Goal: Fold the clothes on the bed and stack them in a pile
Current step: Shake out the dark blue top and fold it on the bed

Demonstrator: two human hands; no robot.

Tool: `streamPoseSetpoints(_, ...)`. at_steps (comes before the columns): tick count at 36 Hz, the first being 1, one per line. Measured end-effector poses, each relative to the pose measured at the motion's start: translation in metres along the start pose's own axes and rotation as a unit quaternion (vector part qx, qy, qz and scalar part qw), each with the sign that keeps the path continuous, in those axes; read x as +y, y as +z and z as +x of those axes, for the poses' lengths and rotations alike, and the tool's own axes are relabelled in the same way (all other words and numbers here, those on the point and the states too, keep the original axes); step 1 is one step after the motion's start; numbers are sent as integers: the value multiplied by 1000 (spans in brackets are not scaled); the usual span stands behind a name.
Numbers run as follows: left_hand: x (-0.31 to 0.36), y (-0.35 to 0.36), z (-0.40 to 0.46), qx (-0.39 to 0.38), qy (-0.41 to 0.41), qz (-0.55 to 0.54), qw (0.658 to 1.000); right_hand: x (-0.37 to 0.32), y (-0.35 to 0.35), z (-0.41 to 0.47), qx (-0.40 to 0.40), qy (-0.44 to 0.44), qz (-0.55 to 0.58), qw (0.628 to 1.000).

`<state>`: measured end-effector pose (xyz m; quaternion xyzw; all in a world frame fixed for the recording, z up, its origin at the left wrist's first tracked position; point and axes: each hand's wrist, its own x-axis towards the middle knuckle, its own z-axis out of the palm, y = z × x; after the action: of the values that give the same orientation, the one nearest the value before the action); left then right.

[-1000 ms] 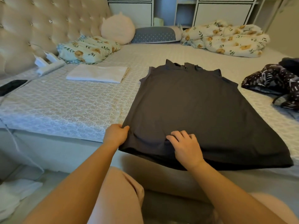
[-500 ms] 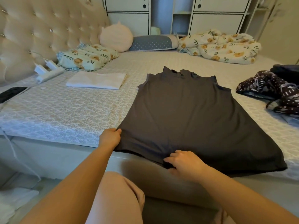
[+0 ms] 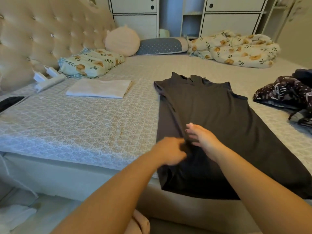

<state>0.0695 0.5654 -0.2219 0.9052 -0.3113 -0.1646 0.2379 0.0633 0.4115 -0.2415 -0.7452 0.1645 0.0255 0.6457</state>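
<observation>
A dark grey sleeveless dress [image 3: 219, 115] lies lengthwise on the bed [image 3: 84, 125], its hem hanging over the near edge. Its left side is folded over toward the middle. My left hand [image 3: 170, 151] grips the folded left edge near the hem. My right hand [image 3: 201, 138] rests on the dress just right of it, fingers apart, touching the fold. A folded white garment [image 3: 99, 88] lies flat to the left. A dark patterned heap of clothes [image 3: 287, 95] sits at the right edge of the bed.
Floral pillow [image 3: 91, 62], round cushion [image 3: 122, 41], grey pillow [image 3: 160, 45] and a crumpled floral blanket [image 3: 236, 48] line the far side. White chargers [image 3: 49, 78] and a black phone [image 3: 10, 103] lie at the left. Tufted headboard at far left, cabinets behind.
My left hand has carried the dress's left edge rightward, folding it over the middle. My right hand moved up from the hem onto the fold. The view shifted left and nearer.
</observation>
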Motion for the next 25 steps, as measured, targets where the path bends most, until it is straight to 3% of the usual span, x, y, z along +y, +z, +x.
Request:
streamPoseSetpoints(2, 8, 6, 15, -110, -26, 73, 991, 0, -7, 9, 1, 8, -54, 998)
streamPoseSetpoints(3, 10, 4, 22, -108, -42, 87, 989, 2, -10, 14, 2, 3, -82, 997)
streamPoseSetpoints(6, -2, -16, 53, 105, -53, 142, 983, 7, -14, 33, 10, -28, -175, 984)
streamPoseSetpoints(8, -23, -28, 78, 166, -76, 155, 971, 8, -14, 50, 16, -29, -235, 972)
streamPoseSetpoints(10, -48, -29, 104, 115, -118, 180, 970, 9, -13, 70, 21, -34, -320, 947)
streamPoseSetpoints(12, -72, -23, 127, 63, -144, 196, 968, 11, -7, 93, 26, -58, -434, 899)
streamPoseSetpoints(14, -93, -14, 153, 66, -138, 195, 969, 16, -1, 116, 43, -89, -503, 859)
streamPoseSetpoints(18, -122, -17, 209, 109, -122, 185, 969, 13, -2, 175, 84, -110, -530, 837)
streamPoseSetpoints(25, -150, -46, 310, 213, -110, 115, 964, -9, -15, 279, 136, -116, -494, 851)
